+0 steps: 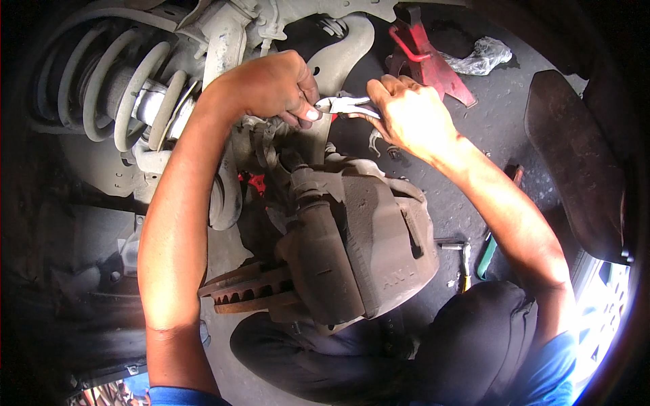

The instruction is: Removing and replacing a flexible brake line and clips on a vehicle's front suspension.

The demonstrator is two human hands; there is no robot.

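My right hand (414, 114) is wrapped round the handles of metal pliers (344, 105), whose jaws point left. Close against those jaws, my left hand (279, 88) is closed, thumb and fingers pinched together. Whatever it pinches is too small and too covered to name. Both hands are above and beyond a brown, rusty brake caliper (386, 237). The caliper sits over a ventilated brake disc (254, 287). Behind my left hand stands a pale suspension arm (355, 51).
A coil spring (135, 88) with its strut is at the left. A red jack stand (440, 68) and a crumpled plastic bag (482, 57) are at the back. A ratchet (466, 260) and green-handled tool (486, 258) lie right, near a dark panel (572, 155) and wheel (599, 311).
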